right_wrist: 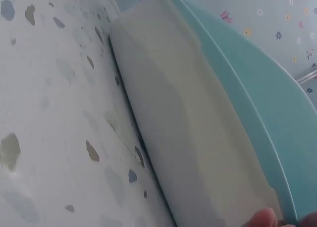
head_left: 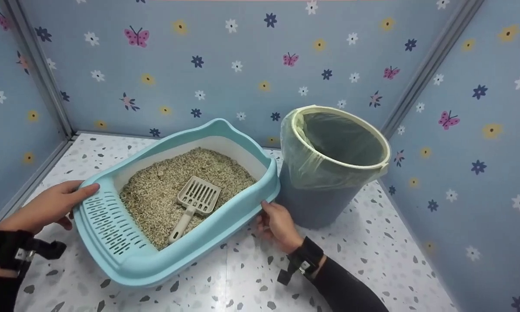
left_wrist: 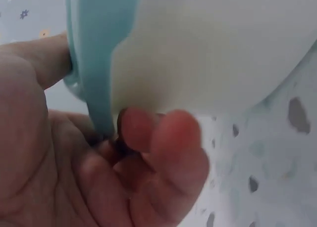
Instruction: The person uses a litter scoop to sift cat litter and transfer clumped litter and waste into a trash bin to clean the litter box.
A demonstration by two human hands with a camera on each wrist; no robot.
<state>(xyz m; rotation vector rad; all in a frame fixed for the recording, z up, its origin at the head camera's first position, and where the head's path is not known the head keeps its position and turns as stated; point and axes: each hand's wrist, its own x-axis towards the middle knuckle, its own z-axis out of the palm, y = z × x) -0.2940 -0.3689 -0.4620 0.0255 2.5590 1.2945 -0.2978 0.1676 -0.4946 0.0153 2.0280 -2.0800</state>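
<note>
A light blue and white cat litter box (head_left: 164, 262) lies at a slant across the middle of the head view. Tan granular litter (head_left: 151, 186) covers its inside, and a beige slotted litter scoop (head_left: 183, 223) rests on top. My left hand (head_left: 47, 208) grips the rim at the slotted end, thumb on top; the left wrist view shows its curled fingers (left_wrist: 178, 138) below the rim, beside the white wall. On the near right side, my right hand (head_left: 281, 227) holds the rim, with a fingertip (right_wrist: 262, 218) showing beneath it. Whether the base touches the floor I cannot tell.
A grey waste bin (head_left: 314, 206) with a translucent yellowish bag (head_left: 314, 173) over its rim stands right beside the box. Flower-patterned walls (head_left: 225, 47) enclose the speckled white floor (head_left: 372, 260) at the back and both sides.
</note>
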